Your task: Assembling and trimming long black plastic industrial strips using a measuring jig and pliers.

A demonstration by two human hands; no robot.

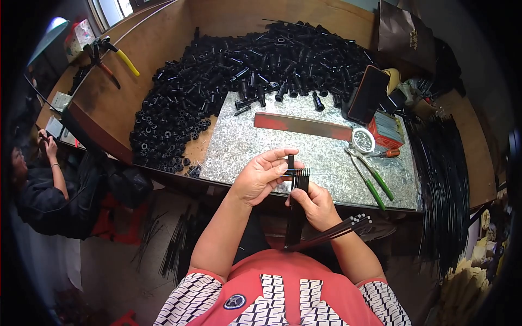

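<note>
My right hand [319, 207] is closed round a bundle of thin black ribs [294, 231], like those of an umbrella frame, with the thumb pressed on its front. The rib tips fan out in a row above that thumb, and pale-tipped rod ends stick out by my right forearm. At the top of the bundle, the fingers of my left hand [258, 178] pinch a small dark piece [291, 162]; its exact kind is partly hidden. Both hands are at the near edge of a speckled metal-topped bench [234, 157].
Black tubular plastic parts [261, 60] are heaped behind. On the bench lie a red-edged metal bar [302, 126], green-handled pliers [372, 176], a screwdriver [387, 154] and a round dish [362, 141]. A phone [367, 95] leans at right, near black ribs [443, 179]. Another person [49, 185] sits left.
</note>
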